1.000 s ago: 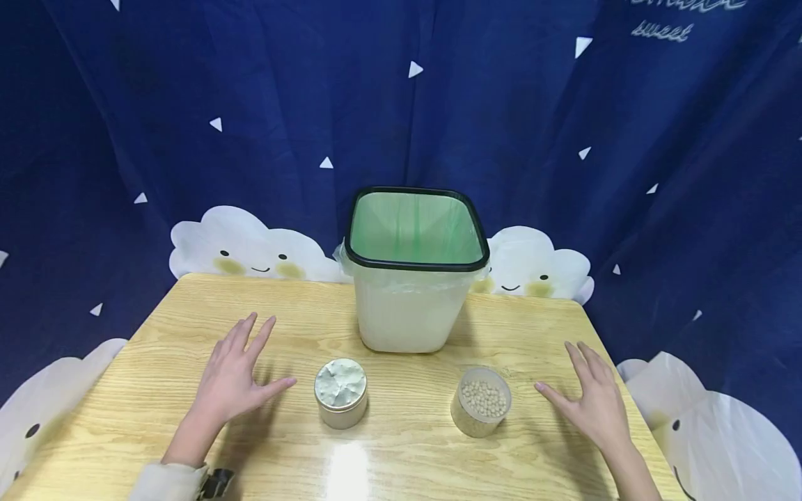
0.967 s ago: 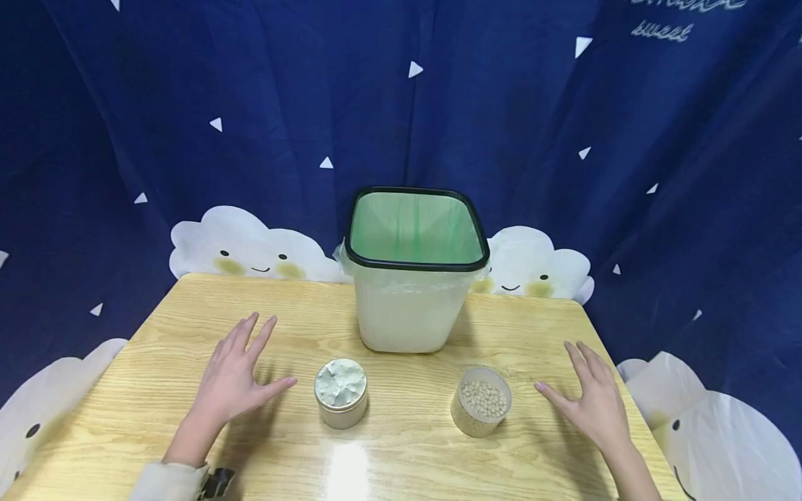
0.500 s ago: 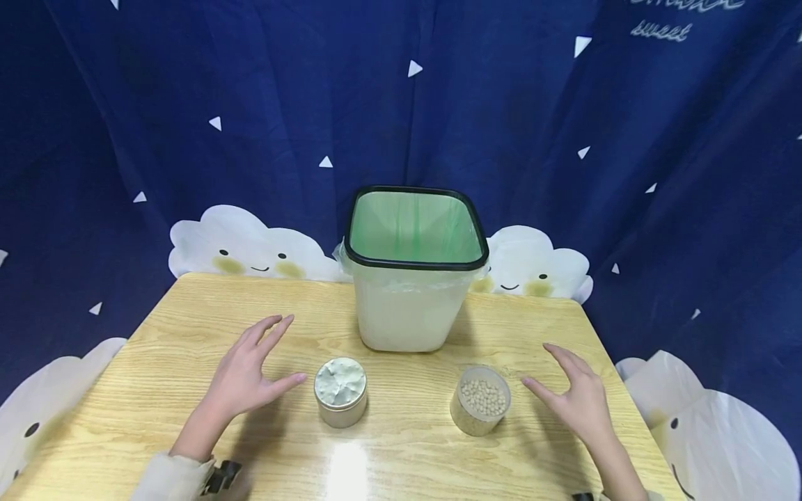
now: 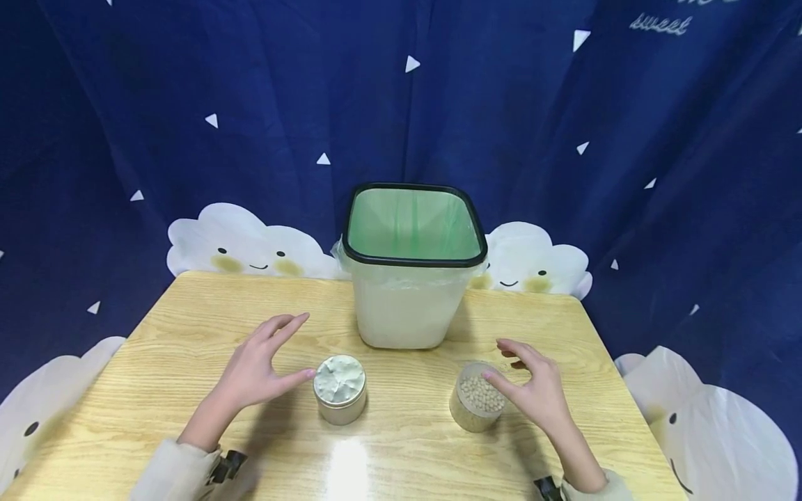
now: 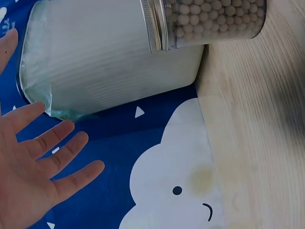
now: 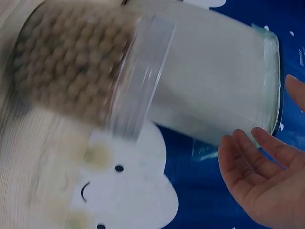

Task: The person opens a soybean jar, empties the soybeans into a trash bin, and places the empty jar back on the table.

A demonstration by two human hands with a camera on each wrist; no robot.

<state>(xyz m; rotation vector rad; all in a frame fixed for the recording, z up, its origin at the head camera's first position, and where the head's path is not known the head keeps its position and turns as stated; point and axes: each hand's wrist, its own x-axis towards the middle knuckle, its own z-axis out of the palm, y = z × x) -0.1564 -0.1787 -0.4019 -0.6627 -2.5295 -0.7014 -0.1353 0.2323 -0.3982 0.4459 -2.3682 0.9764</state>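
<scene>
Two small round jars stand upright on the wooden table [image 4: 401, 456]. The left jar [image 4: 340, 410] has a silvery rim and a pale, crumpled-looking top; in the left wrist view this jar [image 5: 219, 19] shows round beige beads through its clear side. The right jar [image 4: 466, 416] is clear plastic, uncovered, and filled with similar beads. My left hand [image 4: 253, 369] hovers left of the left jar, fingers spread and thumb pointing at it. Over the right edge of the right jar hangs my right hand [image 4: 535, 390], fingers loosely bent; contact cannot be made out.
Behind the jars stands a white square bin [image 4: 404, 306] with a black rim and a greenish liner bag. A dark blue curtain [image 4: 282, 104] with white triangles and clouds hangs beyond the table. Small specks lie near the right jar.
My right hand has moved left, from beside the right jar to over its edge. My left hand has shifted right, closer to the left jar. Both jars and the bin stay put.
</scene>
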